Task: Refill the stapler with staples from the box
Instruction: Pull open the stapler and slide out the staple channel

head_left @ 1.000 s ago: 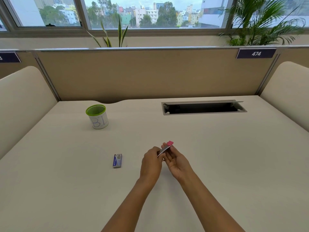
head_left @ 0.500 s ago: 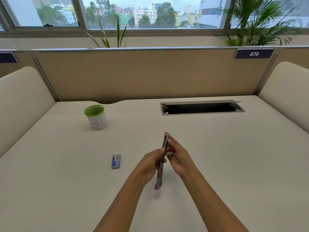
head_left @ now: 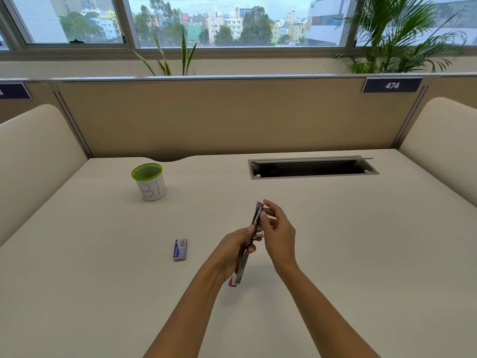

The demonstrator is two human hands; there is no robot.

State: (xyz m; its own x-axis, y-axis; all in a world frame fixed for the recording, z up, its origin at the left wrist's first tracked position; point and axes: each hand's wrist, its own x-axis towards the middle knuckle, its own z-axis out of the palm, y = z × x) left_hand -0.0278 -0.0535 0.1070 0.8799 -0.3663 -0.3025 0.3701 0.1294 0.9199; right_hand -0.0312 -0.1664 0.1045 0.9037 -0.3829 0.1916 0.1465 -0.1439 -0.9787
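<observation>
A pale cream surface [head_left: 361,241] fills a desk bay, closed at the far side by a tan partition [head_left: 232,117] and at left and right by rounded cream dividers [head_left: 33,156].

Held above the near middle of the surface is the stapler [head_left: 256,218], swung open into one long thin line that runs from near-left to far-right, with a pink tip at each end and bare metal between. The left grip [head_left: 233,250], a bare hand, is clenched around the near half, so that the hinge and most of the near arm are hidden behind its fingers. The right grip [head_left: 280,236] pinches the far end between thumb and forefinger. Whether any staples sit in the metal channel cannot be made out.

To the left, well apart from both grips, the staple box [head_left: 180,249] lies flat on the surface; it is blue with a light patch, and its print is too small to read.

Farther left and back stands a white cup [head_left: 149,182] with a green rim, marked "BI" in blue. At the far right a cable slot [head_left: 312,167] lies open, dark inside.

A dark plate [head_left: 392,85] on the partition reads "474"; a second plate [head_left: 14,91] at the left edge is cut off and unreadable. Beyond are a spiky plant [head_left: 178,58], a palm [head_left: 402,40], and windows onto city buildings.
</observation>
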